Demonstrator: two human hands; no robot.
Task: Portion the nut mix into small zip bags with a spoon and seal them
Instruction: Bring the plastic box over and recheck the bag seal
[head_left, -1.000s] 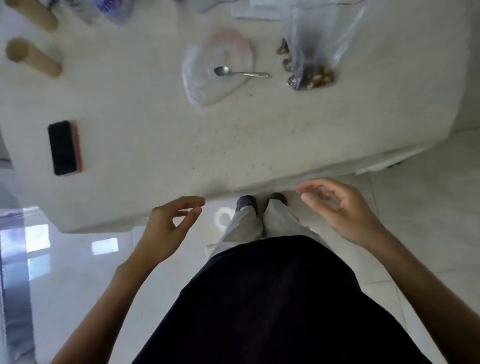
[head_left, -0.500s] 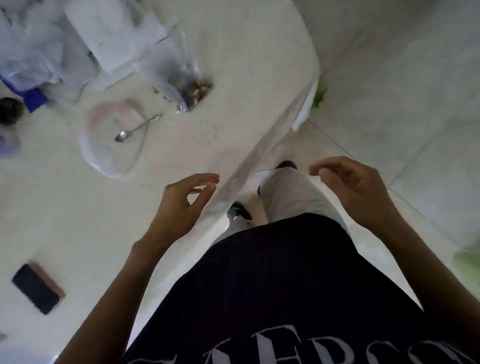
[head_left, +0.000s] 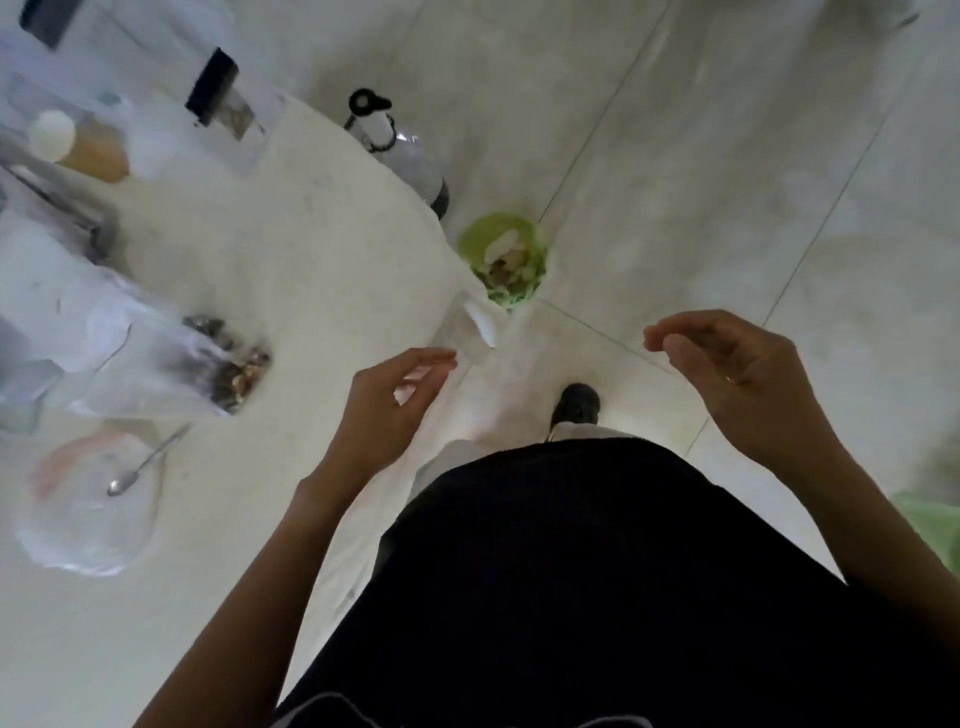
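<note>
Both hands empty, fingers loosely curled: left hand (head_left: 387, 410) over table (head_left: 322, 270) edge, right hand (head_left: 737, 379) off it; spoon (head_left: 143, 464) untouched on table.

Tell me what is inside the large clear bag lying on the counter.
The large clear bag holds a small heap of mixed nuts gathered at its right end; the rest looks empty. Creased, glaring plastic blurs the pieces, so kinds and amount cannot be told.

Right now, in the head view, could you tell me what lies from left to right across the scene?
spoon → bag of nut mix → left hand → green bin → right hand
</note>
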